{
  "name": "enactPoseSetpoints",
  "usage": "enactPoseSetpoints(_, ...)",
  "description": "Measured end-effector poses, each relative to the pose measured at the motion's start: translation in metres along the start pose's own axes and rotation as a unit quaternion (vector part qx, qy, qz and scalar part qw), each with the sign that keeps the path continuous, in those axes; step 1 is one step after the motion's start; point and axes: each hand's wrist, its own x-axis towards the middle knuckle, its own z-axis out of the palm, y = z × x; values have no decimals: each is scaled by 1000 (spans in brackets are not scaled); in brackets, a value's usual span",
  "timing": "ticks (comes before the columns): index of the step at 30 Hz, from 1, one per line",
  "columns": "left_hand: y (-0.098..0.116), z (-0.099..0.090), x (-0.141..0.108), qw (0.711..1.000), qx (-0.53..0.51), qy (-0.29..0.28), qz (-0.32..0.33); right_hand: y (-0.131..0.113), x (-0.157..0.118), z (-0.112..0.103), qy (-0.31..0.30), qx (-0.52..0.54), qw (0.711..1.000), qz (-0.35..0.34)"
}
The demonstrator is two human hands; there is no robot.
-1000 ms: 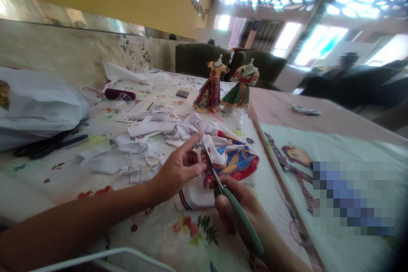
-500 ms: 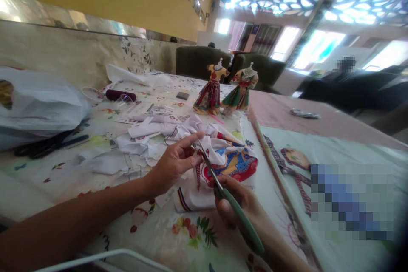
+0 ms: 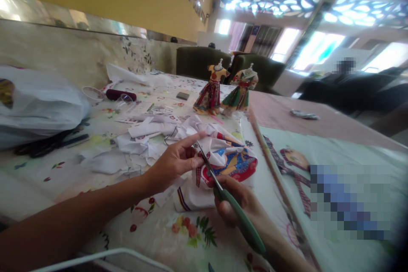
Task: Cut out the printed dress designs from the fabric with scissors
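Left grip [image 3: 174,161] clamps one cloth [image 3: 236,163], right grip [image 3: 232,199] one scissors [image 3: 244,223]; two dresses [image 3: 211,93] stand beyond.

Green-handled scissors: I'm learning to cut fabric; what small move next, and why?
Perhaps the left hand should draw the printed fabric slightly tauter: it looks rumpled beside the green-handled scissors, and those fingers pinch it near the blades.

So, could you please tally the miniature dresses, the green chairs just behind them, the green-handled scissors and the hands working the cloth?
Miniature dresses: 2 (red-skirted dress, green-skirted dress)
Green chairs: 2 (left chair, right chair)
Green-handled scissors: 1 pair
Hands: 2 (left hand, right hand)
Total: 7
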Motion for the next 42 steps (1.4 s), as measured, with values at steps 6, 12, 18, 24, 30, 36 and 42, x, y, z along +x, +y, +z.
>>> enactPoseSetpoints(6,-3,1,0,999,-37,-31,0,0,-1,1,-5,9,1000,0)
enactPoseSetpoints(12,-3,0,0,1000,-19,-18,-3,-1,-1,1,-3,4,1000,3)
enactPoseSetpoints(18,-3,0,1,999,-28,-30,-3,0,-2,2,9,12,1000,11)
enactPoseSetpoints(24,-4,-2,0,1000,0,-15,-16,-3,-2,4,0,-10,1000,9)
enactPoseSetpoints(30,-5,-3,0,999,31,-11,-16,-4,-2,3,2,-12,1000,16)
enactPoseSetpoints(36,-6,-5,-1,999,38,-19,-2,-3,-2,3,11,-17,1000,24)
enactPoseSetpoints(42,-6,-7,-1,999,45,-27,0,-2,-2,4,14,-27,999,33)
